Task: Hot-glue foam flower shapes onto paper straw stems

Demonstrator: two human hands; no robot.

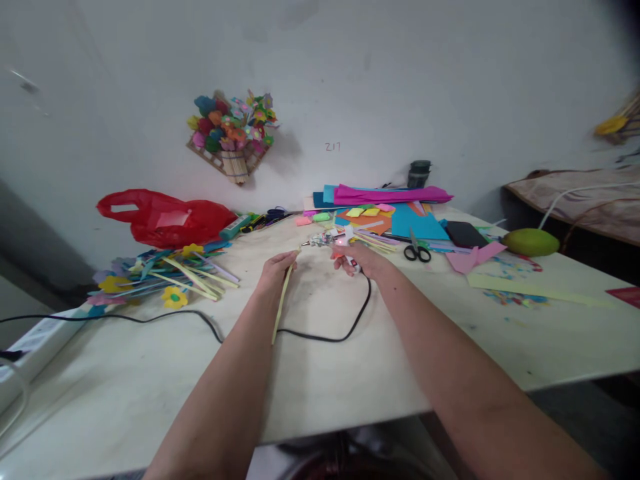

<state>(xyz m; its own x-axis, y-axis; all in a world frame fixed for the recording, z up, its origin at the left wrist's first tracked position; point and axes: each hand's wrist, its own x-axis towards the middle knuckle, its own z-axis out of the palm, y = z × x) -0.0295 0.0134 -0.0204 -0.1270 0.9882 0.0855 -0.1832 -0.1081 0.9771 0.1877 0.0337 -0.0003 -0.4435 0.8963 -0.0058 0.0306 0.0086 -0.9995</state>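
My left hand point(279, 268) pinches a thin pale yellow paper stick point(282, 304) near its upper end; the stick slants down toward me along my forearm. My right hand point(356, 259) is wrapped round a hot glue gun point(342, 241) with a white body, its metal nozzle pointing left at the stick's top end. Whether nozzle and stick touch I cannot tell. A black cord point(320, 339) loops from the glue gun across the table toward the left. Several more pale yellow sticks point(375, 243) lie just behind my right hand.
Paper flowers and sticks point(193, 277) are heaped at left beside a red plastic bag point(165, 220). A white power strip point(45, 347) lies along the left edge. Scissors point(417, 251), a dark phone point(465, 234), coloured paper point(417, 222) and a green fruit point(531, 242) sit at right.
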